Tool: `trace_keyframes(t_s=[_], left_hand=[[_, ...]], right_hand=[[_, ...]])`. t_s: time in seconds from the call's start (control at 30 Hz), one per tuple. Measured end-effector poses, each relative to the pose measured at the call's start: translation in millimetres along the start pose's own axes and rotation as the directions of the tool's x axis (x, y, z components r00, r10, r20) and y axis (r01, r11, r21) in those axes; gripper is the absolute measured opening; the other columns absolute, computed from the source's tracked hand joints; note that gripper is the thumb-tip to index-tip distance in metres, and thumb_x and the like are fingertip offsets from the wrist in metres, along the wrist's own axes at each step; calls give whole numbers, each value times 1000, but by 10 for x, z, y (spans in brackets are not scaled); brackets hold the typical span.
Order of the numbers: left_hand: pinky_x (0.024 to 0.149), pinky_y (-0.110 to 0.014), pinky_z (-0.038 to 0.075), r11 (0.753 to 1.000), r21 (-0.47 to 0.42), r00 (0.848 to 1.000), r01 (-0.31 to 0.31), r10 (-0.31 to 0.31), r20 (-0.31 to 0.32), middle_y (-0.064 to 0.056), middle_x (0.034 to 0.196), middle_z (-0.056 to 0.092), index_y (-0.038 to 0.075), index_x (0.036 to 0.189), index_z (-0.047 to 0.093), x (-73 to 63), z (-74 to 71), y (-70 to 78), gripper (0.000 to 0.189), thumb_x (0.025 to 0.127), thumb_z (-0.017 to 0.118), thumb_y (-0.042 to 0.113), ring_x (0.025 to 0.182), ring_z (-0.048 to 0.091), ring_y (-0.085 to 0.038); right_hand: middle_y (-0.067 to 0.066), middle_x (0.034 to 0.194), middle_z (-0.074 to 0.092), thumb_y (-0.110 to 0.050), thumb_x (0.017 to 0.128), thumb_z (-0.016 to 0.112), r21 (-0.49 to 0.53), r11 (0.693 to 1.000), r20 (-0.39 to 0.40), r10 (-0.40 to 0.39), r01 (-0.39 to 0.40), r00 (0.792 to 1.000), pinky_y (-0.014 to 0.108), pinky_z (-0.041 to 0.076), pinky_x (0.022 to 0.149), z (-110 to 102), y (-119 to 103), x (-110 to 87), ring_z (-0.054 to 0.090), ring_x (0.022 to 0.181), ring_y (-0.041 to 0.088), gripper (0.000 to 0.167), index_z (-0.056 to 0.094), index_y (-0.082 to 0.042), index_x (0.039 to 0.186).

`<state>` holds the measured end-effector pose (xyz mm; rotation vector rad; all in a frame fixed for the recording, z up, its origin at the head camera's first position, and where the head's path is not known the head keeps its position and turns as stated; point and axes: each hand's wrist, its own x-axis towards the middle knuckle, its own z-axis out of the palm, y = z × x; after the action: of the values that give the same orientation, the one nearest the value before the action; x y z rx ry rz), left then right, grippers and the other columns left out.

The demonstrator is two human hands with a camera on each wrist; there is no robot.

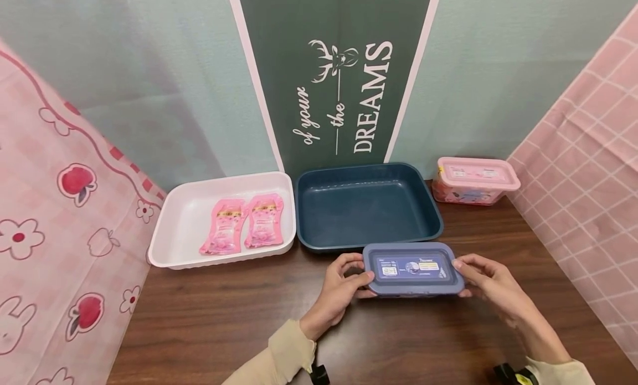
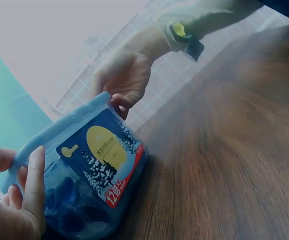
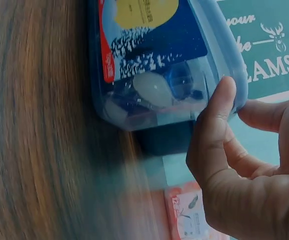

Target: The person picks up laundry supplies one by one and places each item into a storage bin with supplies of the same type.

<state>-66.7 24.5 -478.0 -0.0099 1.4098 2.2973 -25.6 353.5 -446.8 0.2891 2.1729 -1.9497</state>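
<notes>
A clear plastic tub of laundry pods with a blue lid [image 1: 413, 285] is held between both hands, just in front of the dark blue tray. My left hand [image 1: 339, 291] pinches the lid's left end, thumb on top. At the right end, my right hand [image 1: 498, 291] grips the rim between thumb and fingers. The lid is on. In the left wrist view the tub's front label [image 2: 104, 155] shows snowy trees and a yellow oval. Blue and white pods [image 3: 154, 89] show through its wall in the right wrist view.
Behind the tub lies the dark blue tray [image 1: 369, 213] with nothing in it. To its left, a white tray [image 1: 186, 219] holds two pink pouches [image 1: 226, 227]. A pink-lidded tub [image 1: 476, 180] stands at the back right, near the pink tiled side cloth [image 1: 573, 169].
</notes>
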Motion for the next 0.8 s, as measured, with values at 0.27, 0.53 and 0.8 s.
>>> trace_keyframes(t_s=[0.27, 0.53, 0.8], left_hand=[[67, -32, 67, 998, -36, 999, 46, -46, 2, -8, 105, 56, -7, 124, 56, -20, -55, 106, 37, 90, 72, -8, 81, 70, -18], [68, -32, 67, 998, -15, 998, 64, -64, 15, -7, 102, 56, -9, 126, 55, -71, -149, 197, 39, 89, 69, -7, 82, 69, -17], [67, -30, 66, 999, 16, 998, 52, -53, 24, -6, 102, 58, -9, 125, 57, -112, -253, 252, 38, 90, 69, -5, 80, 70, -15]], right_hand=[[-6, 101, 73, -8, 113, 50, 161, 987, 110, -42, 24, 993, 29, 64, 73, 40, 14, 19, 73, 87, 8, 25, 73, -17, 112], [-4, 101, 73, -3, 112, 47, 211, 977, 177, -79, 40, 981, 28, 64, 74, 131, 11, 23, 73, 88, 9, 27, 72, -15, 114], [-4, 98, 72, 0, 110, 50, 194, 979, 187, -105, 68, 977, 28, 64, 72, 224, -6, 23, 71, 84, 10, 25, 71, -14, 113]])
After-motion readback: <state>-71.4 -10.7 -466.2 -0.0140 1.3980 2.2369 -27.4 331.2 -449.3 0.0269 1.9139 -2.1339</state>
